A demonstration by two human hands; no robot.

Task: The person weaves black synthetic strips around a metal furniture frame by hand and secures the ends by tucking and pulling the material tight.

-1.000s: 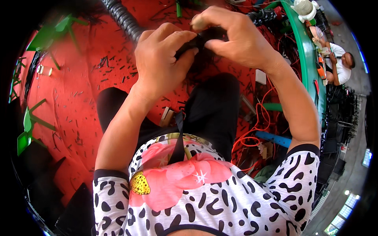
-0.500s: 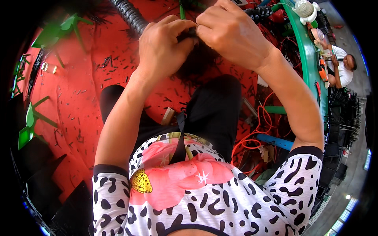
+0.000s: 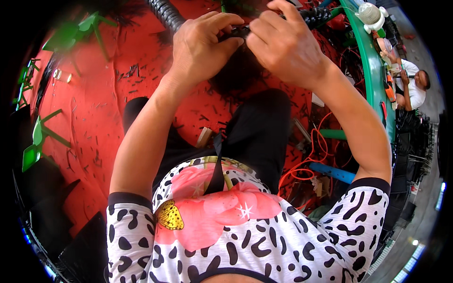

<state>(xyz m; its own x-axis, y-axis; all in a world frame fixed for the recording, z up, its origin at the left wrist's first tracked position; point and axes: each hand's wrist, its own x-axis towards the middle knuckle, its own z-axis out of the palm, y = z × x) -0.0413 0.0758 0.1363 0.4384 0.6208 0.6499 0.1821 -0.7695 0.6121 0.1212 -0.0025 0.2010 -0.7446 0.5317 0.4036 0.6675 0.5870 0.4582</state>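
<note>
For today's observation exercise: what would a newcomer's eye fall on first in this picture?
Two bare hands meet at the top centre, the left hand and right hand pinching a small dark piece between them. Beneath them spreads a bright red surface strewn with dark clippings. A black ribbed hose runs off at the upper left.

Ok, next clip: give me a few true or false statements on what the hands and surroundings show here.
1. Both hands meet at a small dark piece. True: left hand and right hand pinch the dark piece between them.
2. The work surface is blue. False: the work surface is red.
3. A black corrugated hose lies beside the left hand. True.
4. The right hand rests in the lap. False: it is raised at the dark piece.
5. Orange wires lie to the person's right. True.
</note>
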